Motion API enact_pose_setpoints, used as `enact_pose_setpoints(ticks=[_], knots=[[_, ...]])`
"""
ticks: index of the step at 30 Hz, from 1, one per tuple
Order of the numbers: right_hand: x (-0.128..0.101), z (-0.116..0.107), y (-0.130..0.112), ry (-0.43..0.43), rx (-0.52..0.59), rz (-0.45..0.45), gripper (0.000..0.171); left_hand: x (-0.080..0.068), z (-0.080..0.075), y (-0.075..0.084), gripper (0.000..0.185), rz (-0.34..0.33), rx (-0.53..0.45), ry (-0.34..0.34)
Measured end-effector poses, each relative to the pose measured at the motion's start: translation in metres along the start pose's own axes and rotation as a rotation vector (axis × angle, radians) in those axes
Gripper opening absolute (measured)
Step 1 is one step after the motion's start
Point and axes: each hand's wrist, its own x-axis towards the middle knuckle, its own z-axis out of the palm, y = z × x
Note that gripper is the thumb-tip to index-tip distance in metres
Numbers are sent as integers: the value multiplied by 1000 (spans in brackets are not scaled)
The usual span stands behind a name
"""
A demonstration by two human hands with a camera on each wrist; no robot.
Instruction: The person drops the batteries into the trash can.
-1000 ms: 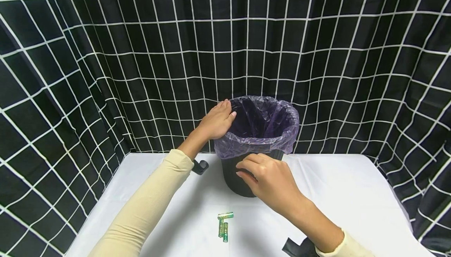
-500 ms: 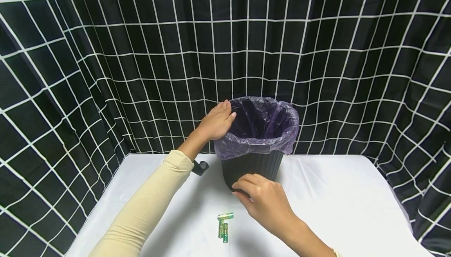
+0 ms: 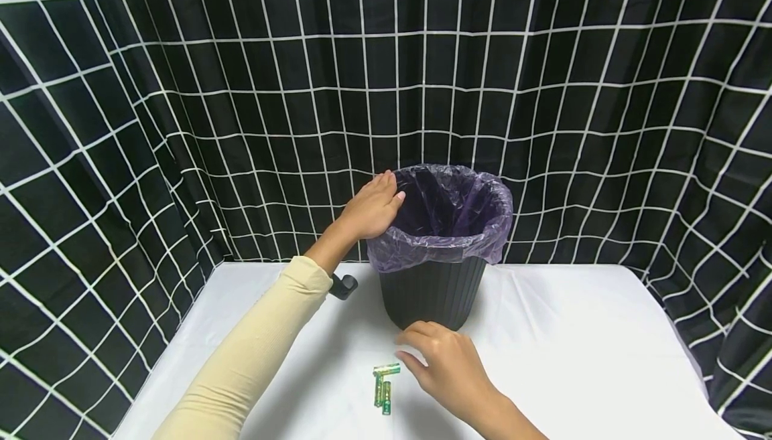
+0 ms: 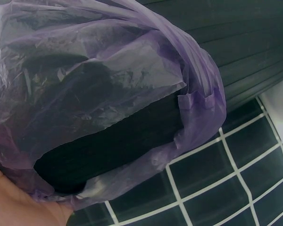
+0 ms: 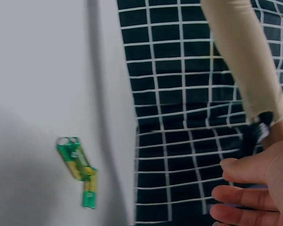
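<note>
The green-and-gold batteries point(image 3: 382, 384) lie in a small cluster on the white surface point(image 3: 573, 353), in front of the black bin point(image 3: 431, 296) with its purple liner point(image 3: 443, 215). The right hand point(image 3: 443, 366) hovers just beside them – fingers relaxed, holding nothing. The left hand point(image 3: 369, 209) rests flat on the bin's rim.
</note>
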Motion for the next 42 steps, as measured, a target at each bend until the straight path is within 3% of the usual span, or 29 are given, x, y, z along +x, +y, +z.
enact_pose_setpoints(ticks=[12, 27, 42], knots=[[-21, 31, 10, -73, 42, 49, 23, -3, -2, 2, 61, -2, -4, 0], [-31, 62, 27, -257, 91, 115, 25, -1, -1, 1, 62, -2, -6, 0], [-41, 80, 36, -316, 118, 150, 17, -2, -1, 0, 61, 5, -5, 5]])
